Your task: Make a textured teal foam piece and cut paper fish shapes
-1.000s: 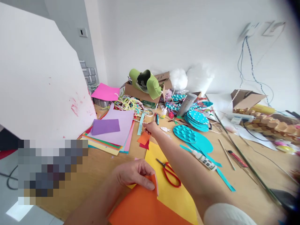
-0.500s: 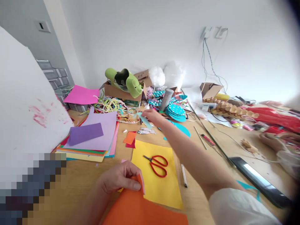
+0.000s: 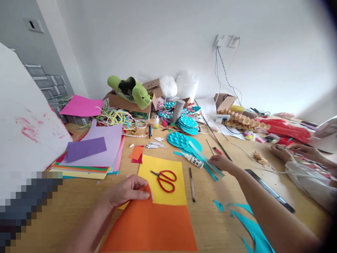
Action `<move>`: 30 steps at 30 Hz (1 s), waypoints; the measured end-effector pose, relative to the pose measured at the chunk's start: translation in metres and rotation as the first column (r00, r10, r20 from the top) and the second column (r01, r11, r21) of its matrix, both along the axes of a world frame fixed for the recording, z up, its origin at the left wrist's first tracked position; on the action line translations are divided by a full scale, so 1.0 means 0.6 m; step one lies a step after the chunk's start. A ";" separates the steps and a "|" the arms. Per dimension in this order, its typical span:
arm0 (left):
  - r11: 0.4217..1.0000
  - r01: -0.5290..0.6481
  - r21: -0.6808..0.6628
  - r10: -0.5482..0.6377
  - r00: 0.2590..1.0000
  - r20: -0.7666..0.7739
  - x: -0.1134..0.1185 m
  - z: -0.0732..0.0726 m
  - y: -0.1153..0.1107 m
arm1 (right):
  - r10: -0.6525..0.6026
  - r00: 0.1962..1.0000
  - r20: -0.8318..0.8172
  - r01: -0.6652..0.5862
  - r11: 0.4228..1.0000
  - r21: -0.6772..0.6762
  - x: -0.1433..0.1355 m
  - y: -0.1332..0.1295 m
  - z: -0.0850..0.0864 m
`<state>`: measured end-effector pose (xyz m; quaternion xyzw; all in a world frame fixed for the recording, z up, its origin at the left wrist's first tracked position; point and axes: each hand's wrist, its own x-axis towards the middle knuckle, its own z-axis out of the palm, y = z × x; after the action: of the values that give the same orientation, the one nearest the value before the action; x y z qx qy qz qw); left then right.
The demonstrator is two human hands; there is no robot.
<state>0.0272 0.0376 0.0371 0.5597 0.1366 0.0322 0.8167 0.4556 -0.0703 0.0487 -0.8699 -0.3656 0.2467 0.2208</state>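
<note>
My left hand (image 3: 133,191) pinches the upper edge of an orange sheet (image 3: 158,228), which overlaps a yellow sheet (image 3: 168,195) at the table's front. Red-handled scissors (image 3: 165,180) lie on the yellow sheet, blades to the left. To the right, my right hand (image 3: 221,163) is closed on a pale blue strip (image 3: 202,154) that slants across the table. Just left of that hand, a white glue bottle (image 3: 194,160) lies on its side, close to a blue piece with a raised pattern (image 3: 179,140). A pen (image 3: 192,185) rests beside the yellow sheet.
Coloured sheets (image 3: 113,135) are stacked at left beside a white board (image 3: 23,140). Blue scraps (image 3: 250,225) lie at front right, near a dark flat device (image 3: 271,189). White fish cutouts (image 3: 155,144) lie mid-table. Another person's hands (image 3: 284,153) are at far right.
My right hand has moved from the back middle toward the right front, carrying the pale blue strip. The orange sheet now lies flatter, with my left hand still gripping it. The view has shifted right.
</note>
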 end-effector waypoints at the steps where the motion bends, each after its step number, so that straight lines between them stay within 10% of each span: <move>1: 0.999 -0.023 0.022 0.023 0.999 -0.032 0.002 0.002 0.000 | -0.007 0.999 0.039 0.008 1.000 -0.019 0.002 -0.003 -0.003; 6: 0.990 -0.109 0.087 0.120 0.984 -0.131 0.008 0.001 -0.002 | 0.104 0.985 0.141 -0.109 0.994 0.028 -0.048 -0.002 0.037; 10: 0.985 -0.120 0.128 0.139 0.979 -0.151 0.011 0.001 -0.006 | 0.507 0.790 -0.345 -0.466 0.862 0.202 -0.178 -0.007 0.083; 15: 0.974 -0.088 0.210 0.122 0.981 -0.153 0.014 0.007 -0.011 | 0.627 0.647 -0.433 -0.641 0.755 0.136 -0.316 -0.022 0.071; 25: 0.871 -0.072 0.486 0.192 0.961 -0.200 -0.017 0.014 0.017 | 0.490 0.763 -0.422 -0.454 0.870 0.190 -0.324 -0.047 0.040; 30: 0.855 -0.402 0.327 0.441 0.896 -0.052 -0.044 0.038 0.024 | 0.375 0.812 -0.447 -0.273 0.921 0.276 -0.320 -0.046 0.038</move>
<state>0.0006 0.0517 0.0601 0.6372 0.3001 0.1961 0.6822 0.2638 -0.0979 0.0717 -0.6761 -0.4635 0.4559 0.3468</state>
